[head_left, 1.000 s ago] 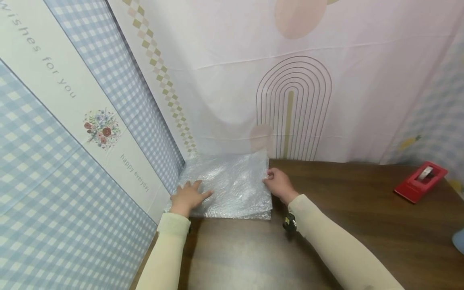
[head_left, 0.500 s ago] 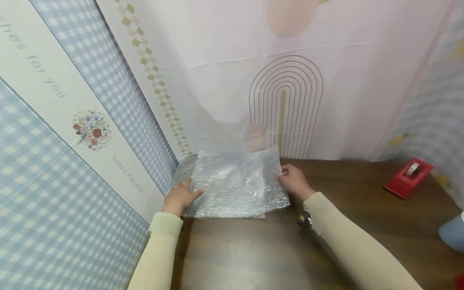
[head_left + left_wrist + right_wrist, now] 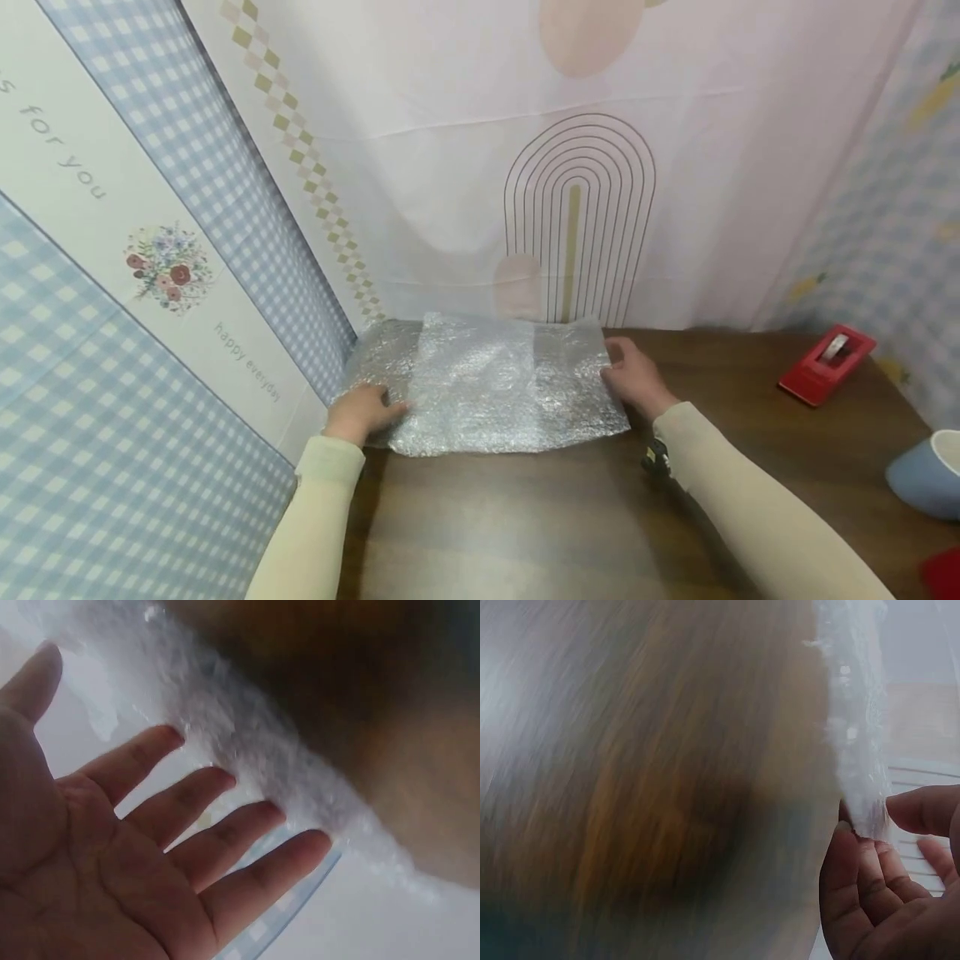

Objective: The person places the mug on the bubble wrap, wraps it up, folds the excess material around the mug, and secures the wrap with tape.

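Note:
A clear sheet of bubble wrap (image 3: pixel 472 383) lies spread across the back of the table, with a doubled, whiter band in its middle. On its left part rests my left hand (image 3: pixel 360 412); in the left wrist view the left hand (image 3: pixel 142 832) has its fingers spread, fingertips touching the wrap (image 3: pixel 225 720). At the right edge my right hand (image 3: pixel 636 377) pinches the wrap. The right wrist view shows the right hand (image 3: pixel 892 877) with thumb and fingers on either side of the wrap's edge (image 3: pixel 859 727).
A red tape dispenser (image 3: pixel 828 364) stands at the back right of the brown table (image 3: pixel 495 525). Near the right edge of view are a blue cup (image 3: pixel 926 475) and part of a red object (image 3: pixel 942 575). Patterned cloths (image 3: pixel 420 100) hang behind and at the left.
My right hand has moved right with the wrap's edge, and the sheet is spread wider. My left hand has shifted slightly left. The view has turned a little to the right.

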`<state>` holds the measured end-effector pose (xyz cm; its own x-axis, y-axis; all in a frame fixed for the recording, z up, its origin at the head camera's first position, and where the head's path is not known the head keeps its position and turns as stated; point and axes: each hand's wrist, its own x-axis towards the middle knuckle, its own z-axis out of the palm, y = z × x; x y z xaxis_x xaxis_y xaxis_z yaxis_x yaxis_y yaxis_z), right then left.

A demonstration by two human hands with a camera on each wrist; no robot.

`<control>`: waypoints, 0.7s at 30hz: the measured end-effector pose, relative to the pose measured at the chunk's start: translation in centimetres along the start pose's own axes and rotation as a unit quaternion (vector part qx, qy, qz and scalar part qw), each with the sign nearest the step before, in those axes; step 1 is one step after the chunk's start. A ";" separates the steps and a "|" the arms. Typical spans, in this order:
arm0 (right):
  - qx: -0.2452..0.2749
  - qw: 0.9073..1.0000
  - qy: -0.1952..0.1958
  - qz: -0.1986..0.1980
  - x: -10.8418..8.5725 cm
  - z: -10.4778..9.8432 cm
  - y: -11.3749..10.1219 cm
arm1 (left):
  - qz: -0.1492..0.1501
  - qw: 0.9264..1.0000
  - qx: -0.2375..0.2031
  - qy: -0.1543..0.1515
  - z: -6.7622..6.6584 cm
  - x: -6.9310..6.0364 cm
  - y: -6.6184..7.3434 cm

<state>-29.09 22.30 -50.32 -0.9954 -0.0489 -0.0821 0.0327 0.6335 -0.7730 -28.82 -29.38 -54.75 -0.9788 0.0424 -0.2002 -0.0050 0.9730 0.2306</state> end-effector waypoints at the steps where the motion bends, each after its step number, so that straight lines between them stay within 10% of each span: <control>1: -0.008 1.000 0.000 -0.003 -0.1 -0.2 0.3 | 0.001 1.000 -0.003 -0.004 0.0 0.3 -0.1; 21: -0.178 0.983 -0.052 0.005 -1.8 -5.2 3.7 | -0.028 0.999 -0.021 -0.007 1.0 3.6 -0.7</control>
<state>-27.64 28.72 -49.76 -0.9801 -0.1075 -0.1670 -0.0090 0.8640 -0.5035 -32.09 -29.67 -56.60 -0.9739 -0.0077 -0.2267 -0.0679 0.9635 0.2590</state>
